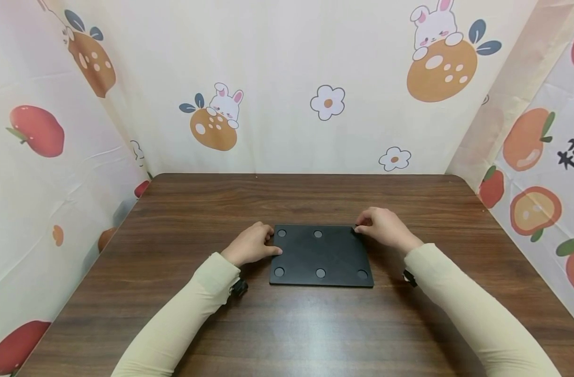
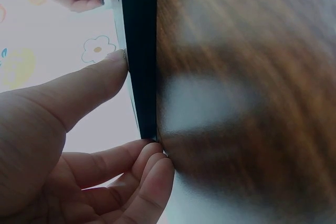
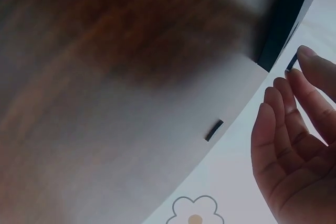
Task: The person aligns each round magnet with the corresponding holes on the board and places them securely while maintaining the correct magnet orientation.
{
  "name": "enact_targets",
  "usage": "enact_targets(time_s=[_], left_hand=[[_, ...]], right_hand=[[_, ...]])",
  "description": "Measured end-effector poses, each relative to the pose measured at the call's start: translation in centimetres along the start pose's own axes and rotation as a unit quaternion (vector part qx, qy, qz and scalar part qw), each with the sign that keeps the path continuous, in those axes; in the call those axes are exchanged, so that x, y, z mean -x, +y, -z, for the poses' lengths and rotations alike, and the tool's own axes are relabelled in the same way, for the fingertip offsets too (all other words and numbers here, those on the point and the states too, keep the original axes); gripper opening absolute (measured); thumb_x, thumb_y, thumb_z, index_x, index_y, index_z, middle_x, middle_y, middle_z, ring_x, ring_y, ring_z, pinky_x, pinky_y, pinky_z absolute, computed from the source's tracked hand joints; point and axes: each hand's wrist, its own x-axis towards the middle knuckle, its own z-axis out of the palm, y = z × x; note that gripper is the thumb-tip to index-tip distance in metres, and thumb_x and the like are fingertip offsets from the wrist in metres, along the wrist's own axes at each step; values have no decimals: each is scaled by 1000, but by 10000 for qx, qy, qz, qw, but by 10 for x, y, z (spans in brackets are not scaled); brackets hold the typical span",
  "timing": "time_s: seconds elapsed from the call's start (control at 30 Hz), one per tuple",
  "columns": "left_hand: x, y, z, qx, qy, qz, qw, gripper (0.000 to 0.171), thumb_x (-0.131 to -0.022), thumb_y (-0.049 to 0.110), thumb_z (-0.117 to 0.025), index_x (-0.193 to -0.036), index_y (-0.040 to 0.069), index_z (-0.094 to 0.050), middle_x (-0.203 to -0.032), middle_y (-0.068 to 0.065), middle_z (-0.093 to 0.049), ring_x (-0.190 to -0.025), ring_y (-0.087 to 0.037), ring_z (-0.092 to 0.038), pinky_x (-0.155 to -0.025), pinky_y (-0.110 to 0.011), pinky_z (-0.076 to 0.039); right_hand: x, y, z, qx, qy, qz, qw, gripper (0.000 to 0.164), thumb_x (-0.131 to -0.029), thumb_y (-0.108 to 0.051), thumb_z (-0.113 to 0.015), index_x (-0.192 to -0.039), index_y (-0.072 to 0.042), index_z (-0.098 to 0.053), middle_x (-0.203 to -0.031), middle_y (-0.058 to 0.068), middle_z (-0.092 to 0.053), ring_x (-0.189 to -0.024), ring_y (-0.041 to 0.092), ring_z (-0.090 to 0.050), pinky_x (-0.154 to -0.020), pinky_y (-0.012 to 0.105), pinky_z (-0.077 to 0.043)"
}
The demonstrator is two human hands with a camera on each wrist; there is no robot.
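A flat black board [image 1: 322,255] with round holes lies on the wooden table [image 1: 287,324]. My left hand [image 1: 251,244] is at its left edge. The thumb [image 2: 100,80] presses on the top face and the curled fingers [image 2: 149,169] sit against the edge of the board [image 2: 140,51], so the hand pinches it. My right hand [image 1: 383,226] is at the board's far right corner and covers it. Its fingertips [image 3: 304,59] pinch a small dark piece [image 3: 291,62] just off the board's edge [image 3: 286,19]; what the piece is cannot be made out.
Patterned cloth walls [image 1: 287,78] with rabbits, oranges and flowers close in the table on the left, back and right. Bare tabletop lies all round the board. A small dark mark [image 3: 214,129] shows at the table's edge.
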Motion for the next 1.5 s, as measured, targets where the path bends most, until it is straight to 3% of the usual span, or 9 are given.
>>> enact_targets(time_s=[0.57, 1.5], left_hand=[[0, 0, 0, -24, 17, -3, 10000, 58, -85, 35, -76, -130, 1, -59, -118, -13, -60, -107, -25, -60, -92, -41, -51], [0, 0, 0, -53, -26, 22, 10000, 58, -86, 36, -76, -130, 2, -59, -119, -13, -59, -107, -25, -60, -92, -41, -51]], right_hand=[[7, -4, -3, 46, -113, 247, 9996, 9, -87, -16, -75, -93, -10, -75, -88, 3, -66, -79, 16, -63, -72, 38, -52], [5, -6, -5, 78, -258, 190, 9995, 10, -87, -16, -74, -95, -10, -75, -89, 4, -65, -77, 15, -60, -71, 37, -51]])
